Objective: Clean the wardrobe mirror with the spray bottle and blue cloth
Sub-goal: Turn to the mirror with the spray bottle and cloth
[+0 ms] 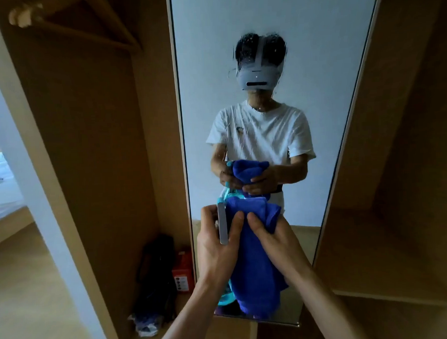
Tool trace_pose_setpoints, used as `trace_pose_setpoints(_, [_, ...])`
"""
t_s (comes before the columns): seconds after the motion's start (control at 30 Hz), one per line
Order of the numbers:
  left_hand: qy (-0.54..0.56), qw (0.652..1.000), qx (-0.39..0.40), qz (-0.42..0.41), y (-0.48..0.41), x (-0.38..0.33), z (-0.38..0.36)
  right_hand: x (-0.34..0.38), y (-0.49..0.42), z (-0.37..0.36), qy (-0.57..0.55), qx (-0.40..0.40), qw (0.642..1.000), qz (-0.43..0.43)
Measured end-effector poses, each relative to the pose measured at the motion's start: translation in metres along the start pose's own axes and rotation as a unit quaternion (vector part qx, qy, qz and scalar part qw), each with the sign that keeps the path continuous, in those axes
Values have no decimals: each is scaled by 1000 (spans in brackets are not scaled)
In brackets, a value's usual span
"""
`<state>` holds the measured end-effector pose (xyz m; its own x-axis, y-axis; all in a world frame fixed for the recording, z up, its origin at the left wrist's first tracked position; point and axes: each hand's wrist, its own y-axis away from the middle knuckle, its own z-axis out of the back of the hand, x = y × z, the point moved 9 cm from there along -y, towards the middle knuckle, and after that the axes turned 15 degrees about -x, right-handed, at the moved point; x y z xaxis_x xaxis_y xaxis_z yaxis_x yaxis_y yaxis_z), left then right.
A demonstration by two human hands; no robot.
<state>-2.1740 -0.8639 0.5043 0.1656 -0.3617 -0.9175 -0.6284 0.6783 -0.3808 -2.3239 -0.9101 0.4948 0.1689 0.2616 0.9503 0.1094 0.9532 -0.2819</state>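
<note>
Facing the mirror (274, 18) from close up, I see both grips held together low in front of the glass. My left grip (215, 249) is curled round the head of the bottle (223, 225), with the fingers wrapped on its far side and the thumb lying across onto the cloth (255, 270). My right grip (279, 243) pinches a bunched fold of the cloth between thumb and fingers, just beside the left thumb. The cloth hangs down from both grips and covers most of the bottle's body. Only the grey head at the top and a teal curve near the bottom show past it. I cannot tell whether the cloth's lower end touches the glass.

Droplets (253, 47) and thin wet runs lie on the upper part of the mirror, across the reflected head and chest. The reflection shows a person in a white T-shirt wearing a headset, with the cloth and bottle at waist height.

Left of the mirror the wardrobe (96, 149) stands open. On its floor sit a black bag (158, 274), a red box (182, 271) right against the mirror's edge, and some crumpled plastic (147, 324) in front of the bag. A wooden hanger (90, 24) hangs at the top. At the far left edge a bed (0, 179) with white bedding shows.
</note>
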Motion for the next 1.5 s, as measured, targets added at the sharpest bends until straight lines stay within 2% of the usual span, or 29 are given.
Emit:
trace_pose_setpoints(0.1, [-9,1000,-6,-18,-14,-10,4,8,0,-11,-28,25,999,-7])
trace_pose_setpoints(0.2, [-23,999,-10,-46,-25,-21,7,21,-2,-11,-25,-14,999,19])
trace_pose_setpoints(0.4, [-7,997,53,-53,-41,-33,0,46,-9,-8,0,-67,995,68])
trace_pose_setpoints(0.53, [-7,996,54,-76,-54,-49,0,63,-18,-2,13,-95,992,83])
trace_pose_setpoints(0.73, [42,992,61,-97,-76,-91,-6,105,-35,4,20,-113,985,131])
trace_pose_setpoints(0.83, [66,990,79,-101,-90,-119,-10,136,-42,13,38,-148,974,170])
trace_pose_setpoints(0.97, [46,985,39,-164,-114,-163,-7,180,-50,22,53,-186,957,215])
trace_pose_setpoints(1.17, [81,975,-19,-207,-124,-214,11,220,-53,29,43,-222,943,243])
trace_pose_setpoints(1.5, [88,975,-56,-198,-113,-217,32,214,-47,43,18,-229,945,233])
